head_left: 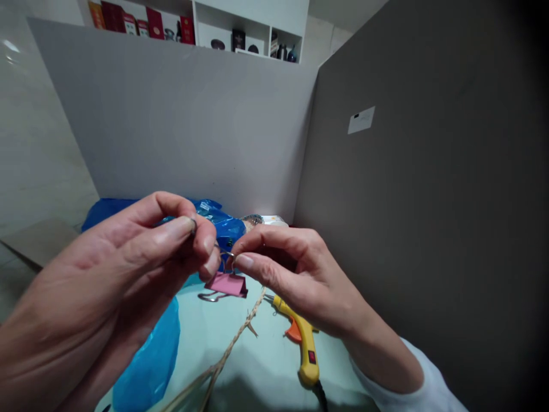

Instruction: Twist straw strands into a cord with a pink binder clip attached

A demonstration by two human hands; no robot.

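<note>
My left hand is closed in a pinch, with a small dark piece just showing at the thumb tip; I cannot make out what it is. Close by on the right, my right hand has thumb and forefinger pressed together. What they grip is mostly hidden. Right below the fingertips sits a pink binder clip with metal wire handles. Its upper handle reaches the right fingertips, but whether they grip it I cannot tell. A braided straw-coloured cord runs from near the clip towards me, splitting into loose strands.
A yellow glue gun with an orange trigger lies under my right wrist, its black cable trailing forward. Blue plastic lies at left, and a darker blue bag sits behind. Grey panels enclose the pale table at back and right.
</note>
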